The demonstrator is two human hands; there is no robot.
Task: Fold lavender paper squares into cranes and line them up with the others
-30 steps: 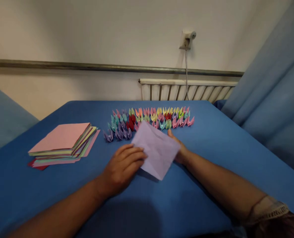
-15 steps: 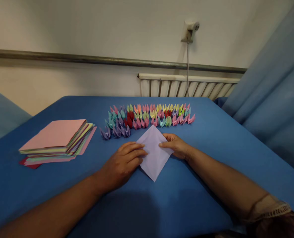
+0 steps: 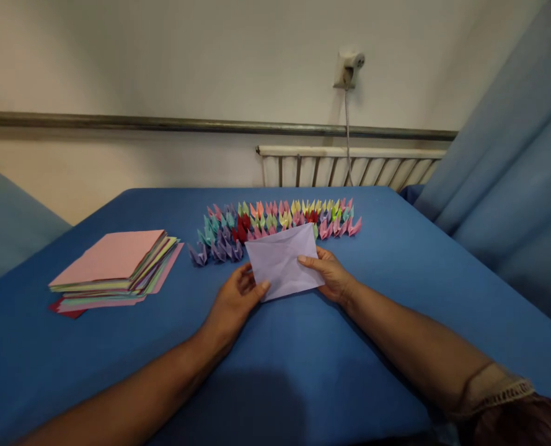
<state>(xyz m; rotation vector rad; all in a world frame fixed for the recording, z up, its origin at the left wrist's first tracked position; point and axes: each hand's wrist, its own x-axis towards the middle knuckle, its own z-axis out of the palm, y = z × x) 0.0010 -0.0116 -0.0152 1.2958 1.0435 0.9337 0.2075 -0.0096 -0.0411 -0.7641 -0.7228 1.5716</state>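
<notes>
Lilac paper (image 3: 282, 263) is held up between both hands over the near side of the blue table (image 3: 396, 248), in front of the rows of small folded paper figures (image 3: 241, 230) and partly hiding them. It looks nearly square (a long axis is hard to tell), its far edge climbing toward the right and its far right corner pointing away from the person. The left hand (image 3: 238, 297) pinches the near left corner, thumb on top; the right hand (image 3: 333, 275) grips the right edge, thumb across the face.
</notes>
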